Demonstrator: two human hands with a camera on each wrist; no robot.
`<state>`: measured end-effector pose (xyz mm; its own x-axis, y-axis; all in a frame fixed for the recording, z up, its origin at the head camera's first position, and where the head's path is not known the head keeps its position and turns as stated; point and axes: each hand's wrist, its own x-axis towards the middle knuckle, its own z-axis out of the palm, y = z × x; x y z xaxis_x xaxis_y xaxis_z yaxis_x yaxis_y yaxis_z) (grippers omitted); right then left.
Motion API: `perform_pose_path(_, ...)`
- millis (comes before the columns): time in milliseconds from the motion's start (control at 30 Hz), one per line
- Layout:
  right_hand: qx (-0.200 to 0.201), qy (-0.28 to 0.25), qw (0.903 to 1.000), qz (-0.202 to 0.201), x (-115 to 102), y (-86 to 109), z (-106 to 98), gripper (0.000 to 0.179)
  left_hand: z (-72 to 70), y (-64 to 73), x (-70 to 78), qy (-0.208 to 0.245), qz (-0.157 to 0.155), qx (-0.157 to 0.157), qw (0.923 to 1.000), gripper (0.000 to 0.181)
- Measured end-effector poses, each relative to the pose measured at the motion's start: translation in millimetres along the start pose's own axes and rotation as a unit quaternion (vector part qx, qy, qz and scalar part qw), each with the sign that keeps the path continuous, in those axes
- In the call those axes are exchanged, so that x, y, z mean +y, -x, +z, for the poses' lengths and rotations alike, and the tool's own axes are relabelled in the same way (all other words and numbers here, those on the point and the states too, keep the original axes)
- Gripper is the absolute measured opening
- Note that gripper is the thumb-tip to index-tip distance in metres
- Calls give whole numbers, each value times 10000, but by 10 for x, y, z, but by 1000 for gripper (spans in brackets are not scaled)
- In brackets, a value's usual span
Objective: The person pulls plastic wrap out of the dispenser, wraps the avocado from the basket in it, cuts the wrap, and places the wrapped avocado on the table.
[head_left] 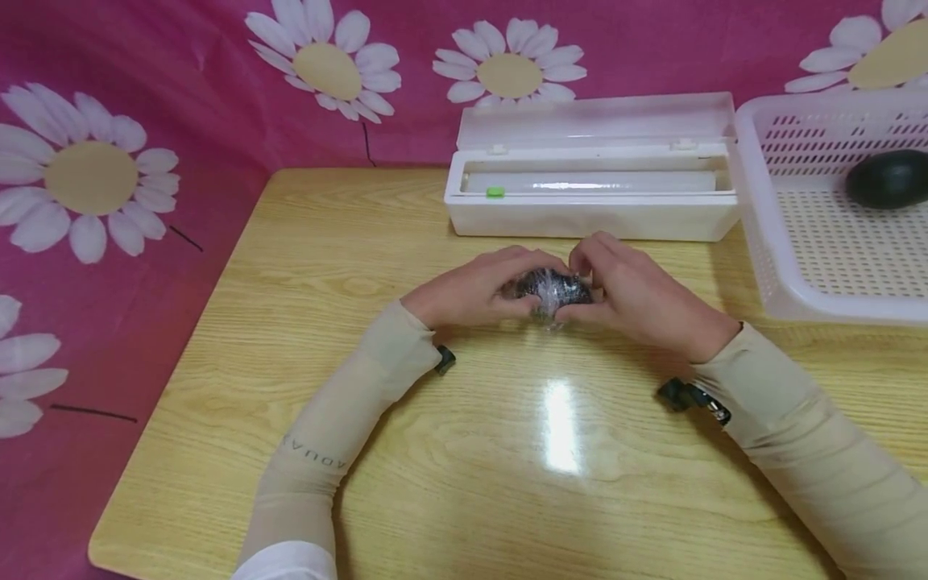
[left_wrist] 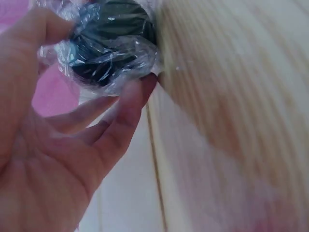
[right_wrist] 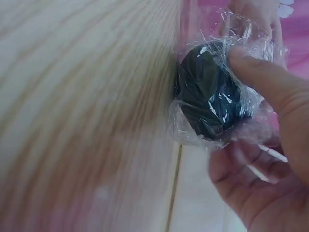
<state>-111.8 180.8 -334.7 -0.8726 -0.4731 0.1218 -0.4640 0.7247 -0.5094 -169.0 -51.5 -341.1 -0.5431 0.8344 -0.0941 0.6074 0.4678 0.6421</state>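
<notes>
Between both hands, near the table's middle, is a dark oval, avocado-like fruit [head_left: 548, 288] wrapped in clear cling film. My left hand [head_left: 482, 288] holds its left end, thumb on the near side and fingers on the far side. On the right end, my right hand [head_left: 638, 298] pinches the fruit and its film between thumb and curled fingers. Both wrist views show the film crinkled around the dark fruit [left_wrist: 113, 41], with loose folds [right_wrist: 263, 104] sticking out at the sides. The fruit is at or just above the tabletop; I cannot tell which.
Behind the hands stands a white cling film box [head_left: 594, 217], lid raised, with a roll [head_left: 616, 183] inside and a green slider [head_left: 495, 192] on its edge. A white basket [head_left: 768, 242] at the right holds another dark oval fruit [head_left: 888, 179]. Flowered pink cloth [head_left: 217, 105] hangs behind the table [head_left: 290, 266].
</notes>
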Motion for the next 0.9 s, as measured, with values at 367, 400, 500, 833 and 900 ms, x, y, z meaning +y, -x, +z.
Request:
perform_pose_path(367,-77,-284,9980,561,77,-15,27,42,14,49,78,-799,293,1004,9913,27)
perform_pose_path(400,-70,-290,9978,592,75,-17,26,42,15,52,91,-867,234,1080,9901,27)
perform_pose_path(500,-22,-239,9977,639,70,-17,15,43,12,58,137,-1036,94,1227,9870,26)
perform_pose_path(833,98,-204,9972,718,71,-7,0,57,13,68,203,-1266,-191,1241,9840,28)
perform_pose_path(900,81,-229,9964,812,55,-9,3,57,18,69,204,-1262,-212,1257,9838,28)
